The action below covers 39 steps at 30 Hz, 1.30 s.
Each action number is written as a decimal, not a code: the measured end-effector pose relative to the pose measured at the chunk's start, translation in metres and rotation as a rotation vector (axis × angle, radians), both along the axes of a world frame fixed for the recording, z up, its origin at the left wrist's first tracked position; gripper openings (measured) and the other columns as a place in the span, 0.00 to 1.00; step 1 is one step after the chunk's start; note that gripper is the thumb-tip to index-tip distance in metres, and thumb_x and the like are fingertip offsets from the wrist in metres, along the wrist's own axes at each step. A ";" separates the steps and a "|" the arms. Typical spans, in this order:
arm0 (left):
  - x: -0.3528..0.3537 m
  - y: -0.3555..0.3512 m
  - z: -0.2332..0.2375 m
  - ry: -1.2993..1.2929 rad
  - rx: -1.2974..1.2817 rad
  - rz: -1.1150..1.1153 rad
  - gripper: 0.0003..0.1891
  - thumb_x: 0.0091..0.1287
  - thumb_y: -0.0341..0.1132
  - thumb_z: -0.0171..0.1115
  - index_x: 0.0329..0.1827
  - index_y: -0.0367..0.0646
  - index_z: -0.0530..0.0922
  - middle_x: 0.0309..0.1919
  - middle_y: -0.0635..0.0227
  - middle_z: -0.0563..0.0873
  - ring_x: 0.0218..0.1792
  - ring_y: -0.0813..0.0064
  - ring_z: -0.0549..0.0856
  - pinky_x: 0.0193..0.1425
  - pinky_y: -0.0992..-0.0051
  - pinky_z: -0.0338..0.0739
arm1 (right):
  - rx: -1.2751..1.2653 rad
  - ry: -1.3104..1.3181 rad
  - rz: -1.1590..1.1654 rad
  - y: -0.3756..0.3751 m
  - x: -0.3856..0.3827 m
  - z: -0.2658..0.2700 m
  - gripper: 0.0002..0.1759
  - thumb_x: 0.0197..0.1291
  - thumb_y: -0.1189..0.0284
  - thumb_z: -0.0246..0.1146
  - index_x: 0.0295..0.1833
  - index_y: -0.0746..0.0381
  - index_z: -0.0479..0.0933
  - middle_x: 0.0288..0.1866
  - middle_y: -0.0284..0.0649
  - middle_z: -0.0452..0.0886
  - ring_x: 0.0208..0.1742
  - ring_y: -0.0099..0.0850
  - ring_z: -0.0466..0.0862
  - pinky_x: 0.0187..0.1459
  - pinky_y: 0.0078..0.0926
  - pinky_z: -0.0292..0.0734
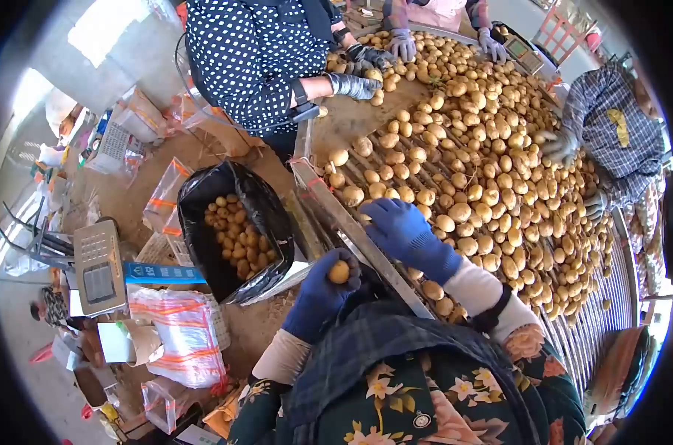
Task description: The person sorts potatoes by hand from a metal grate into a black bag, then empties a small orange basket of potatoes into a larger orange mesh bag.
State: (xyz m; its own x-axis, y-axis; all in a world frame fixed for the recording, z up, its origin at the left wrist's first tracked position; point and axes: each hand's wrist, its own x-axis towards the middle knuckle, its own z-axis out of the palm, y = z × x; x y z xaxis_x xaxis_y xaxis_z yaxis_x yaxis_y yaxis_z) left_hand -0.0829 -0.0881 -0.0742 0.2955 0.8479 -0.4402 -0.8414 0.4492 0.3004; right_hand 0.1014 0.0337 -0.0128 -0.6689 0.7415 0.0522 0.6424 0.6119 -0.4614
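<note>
My left hand (323, 293), in a blue knitted glove, is closed around a single potato (339, 272) beside the table's metal edge (344, 226). My right hand (409, 236), in the same kind of glove, lies palm down over the near side of the slatted sorting table, its fingers stretched out and touching potatoes. What lies under its palm is hidden. Loose potatoes (492, 185) are heaped across the slats. Left of the table stands a box lined with a black plastic bag (192, 208), with potatoes (239, 236) inside.
Across the table, a co-worker in a dotted top (251, 63) handles potatoes with gloved hands. Another person's gloves (403, 44) rest at the far end, and one in a checked shirt (614, 122) reaches in from the right. A scale (99, 267) and packed plastic bags (179, 334) stand at left.
</note>
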 end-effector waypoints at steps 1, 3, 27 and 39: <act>-0.003 0.000 -0.006 -0.113 0.081 0.007 0.15 0.74 0.45 0.55 0.51 0.42 0.76 0.43 0.62 0.80 0.42 0.68 0.80 0.41 0.71 0.77 | 0.000 0.003 0.002 0.009 -0.004 -0.018 0.21 0.58 0.68 0.65 0.58 0.58 0.75 0.53 0.43 0.80 0.53 0.43 0.82 0.51 0.40 0.80; -0.005 0.000 0.002 -0.101 0.008 0.057 0.14 0.74 0.45 0.56 0.48 0.42 0.76 0.40 0.62 0.79 0.39 0.70 0.78 0.39 0.72 0.76 | 0.219 -0.189 0.033 0.022 -0.015 -0.050 0.14 0.59 0.71 0.59 0.52 0.56 0.75 0.49 0.40 0.79 0.49 0.39 0.82 0.46 0.41 0.78; -0.018 -0.014 0.002 0.018 -0.016 0.168 0.16 0.76 0.38 0.51 0.63 0.45 0.72 0.30 0.73 0.74 0.34 0.73 0.73 0.40 0.73 0.67 | 0.126 -0.507 0.165 0.078 -0.072 -0.043 0.15 0.62 0.69 0.57 0.54 0.51 0.77 0.46 0.46 0.81 0.42 0.47 0.86 0.40 0.46 0.82; 0.000 0.011 0.033 0.724 0.481 -0.142 0.29 0.66 0.23 0.62 0.70 0.41 0.64 0.38 0.65 0.80 0.37 0.76 0.81 0.40 0.75 0.78 | -0.270 0.245 0.189 -0.015 -0.011 0.026 0.26 0.57 0.61 0.72 0.61 0.55 0.76 0.46 0.46 0.83 0.45 0.45 0.86 0.45 0.37 0.82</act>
